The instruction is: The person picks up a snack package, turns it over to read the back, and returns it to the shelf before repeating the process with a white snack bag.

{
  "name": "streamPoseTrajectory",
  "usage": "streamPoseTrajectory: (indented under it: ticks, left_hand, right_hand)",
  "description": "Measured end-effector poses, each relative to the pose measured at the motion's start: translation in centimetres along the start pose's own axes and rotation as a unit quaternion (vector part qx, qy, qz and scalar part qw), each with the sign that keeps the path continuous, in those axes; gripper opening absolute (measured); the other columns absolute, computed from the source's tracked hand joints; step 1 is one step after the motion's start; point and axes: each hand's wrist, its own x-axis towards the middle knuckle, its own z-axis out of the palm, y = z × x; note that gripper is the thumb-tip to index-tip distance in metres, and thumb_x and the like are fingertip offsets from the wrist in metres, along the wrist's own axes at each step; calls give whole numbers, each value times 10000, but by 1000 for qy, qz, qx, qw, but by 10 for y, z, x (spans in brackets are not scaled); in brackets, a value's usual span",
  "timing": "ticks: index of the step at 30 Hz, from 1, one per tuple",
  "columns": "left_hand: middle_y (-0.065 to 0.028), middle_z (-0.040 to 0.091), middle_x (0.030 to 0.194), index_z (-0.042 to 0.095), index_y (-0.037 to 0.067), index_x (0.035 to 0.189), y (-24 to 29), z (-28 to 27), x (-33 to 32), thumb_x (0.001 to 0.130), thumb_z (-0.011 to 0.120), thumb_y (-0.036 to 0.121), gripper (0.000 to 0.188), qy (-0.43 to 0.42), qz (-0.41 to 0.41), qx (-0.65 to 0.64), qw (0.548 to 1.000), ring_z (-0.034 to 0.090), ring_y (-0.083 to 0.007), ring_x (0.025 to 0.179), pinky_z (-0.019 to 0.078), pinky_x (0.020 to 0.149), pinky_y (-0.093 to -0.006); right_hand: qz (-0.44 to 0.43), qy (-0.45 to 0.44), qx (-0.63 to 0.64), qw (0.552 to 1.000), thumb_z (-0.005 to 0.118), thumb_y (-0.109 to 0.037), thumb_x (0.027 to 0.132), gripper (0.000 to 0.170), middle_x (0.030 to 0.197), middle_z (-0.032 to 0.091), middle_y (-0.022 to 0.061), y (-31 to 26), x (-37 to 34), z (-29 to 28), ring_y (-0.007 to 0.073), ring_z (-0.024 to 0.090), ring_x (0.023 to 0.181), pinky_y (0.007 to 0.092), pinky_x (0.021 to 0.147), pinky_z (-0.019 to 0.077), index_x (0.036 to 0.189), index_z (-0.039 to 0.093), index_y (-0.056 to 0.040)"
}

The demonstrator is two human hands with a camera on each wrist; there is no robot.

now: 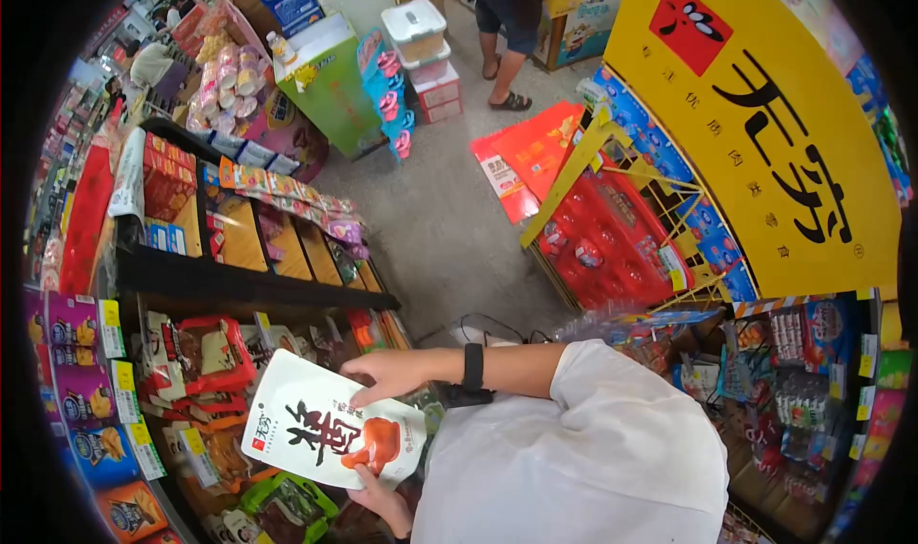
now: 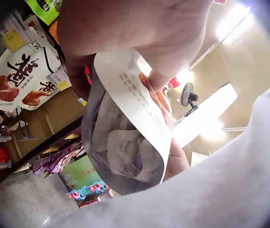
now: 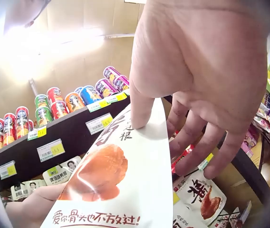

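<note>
White shirt [image 1: 574,448] nearest. Right hand [image 1: 387,372], left hand [image 1: 379,498] pinch pouch [image 1: 330,424], fingers partly curled behind; if thumbs loosen, smooth pouch may slip.

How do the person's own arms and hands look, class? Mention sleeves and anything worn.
The right hand and left hand wear no gloves. A plain black band circles the right forearm near the wrist. The right sleeve is short and white, leaving most of the forearm bare.
</note>
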Motion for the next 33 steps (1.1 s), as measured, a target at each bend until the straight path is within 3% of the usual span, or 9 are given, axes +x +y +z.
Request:
streamPoseTrajectory:
  ticks: [8,14,16,18,19,20,22,26,33]
  left_hand:
    - [-191,547,1164,440,-124,1215,-15,-31,-23,950,517,180,410,2,24,19,1000,576,-238,1009,474,870,-348]
    - [-177,507,1254,402,-101,1279,-33,-70,-68,951,524,162,438,-79,41,36,995,538,-218,1082,439,914,-349]
    - [-179,551,1190,469,-138,1206,-43,-79,-79,931,543,131,392,-67,55,18,996,579,-213,995,458,875,-342]
    - [-164,560,1181,481,-132,1199,-45,-87,-89,924,554,119,380,-61,71,33,995,566,-208,1011,445,886,-335]
    - [-163,561,1179,482,-128,1200,-49,-96,-91,924,557,120,379,-72,78,39,994,564,-206,1015,443,888,-333]
    - [-162,562,1177,483,-125,1200,-40,-87,-98,923,559,121,378,-80,82,47,992,562,-204,1018,441,890,-331]
    - [-158,568,1166,490,-115,1192,-37,-93,-109,924,563,131,371,-69,89,49,992,569,-198,1004,445,880,-324]
    - [-151,580,1136,502,-113,1161,-40,-109,-116,925,566,152,360,-73,104,43,991,582,-186,968,456,848,-307]
    - [-144,593,1107,515,-112,1141,-37,-111,-131,915,581,150,352,-28,104,43,993,587,-173,944,463,826,-301]
  right_hand:
    - [-20,91,-19,995,633,-267,852,336,831,642,94,10,-49,48,192,609,710,320,635,477,1077,555,-30]
    - [-8,122,-15,992,620,-207,866,277,768,647,60,-15,-123,81,148,614,673,283,615,481,1070,562,-29]
    - [-46,141,-18,989,622,-186,870,260,771,651,45,-17,-136,89,120,610,681,266,629,490,1064,566,-21]
    - [-11,162,48,986,627,-164,880,238,862,650,40,-27,-149,83,91,605,791,260,722,495,1072,577,-32]
    - [-88,221,-31,971,624,-206,881,241,874,637,49,-28,-154,73,93,598,798,270,712,501,1057,588,-45]
    - [-74,240,71,965,614,-183,892,228,893,634,37,-47,-166,46,87,593,821,258,737,497,1075,580,-52]
    - [-99,294,98,945,575,-156,916,225,902,628,45,-79,-197,20,118,605,860,281,795,499,1108,565,-39]
    - [-211,412,56,885,536,-203,934,224,842,620,38,-111,-245,-15,113,596,772,269,722,485,1073,571,-31]
    - [-112,461,75,877,556,-228,923,225,805,600,18,-79,-251,-27,102,570,725,251,693,457,1050,580,-44]
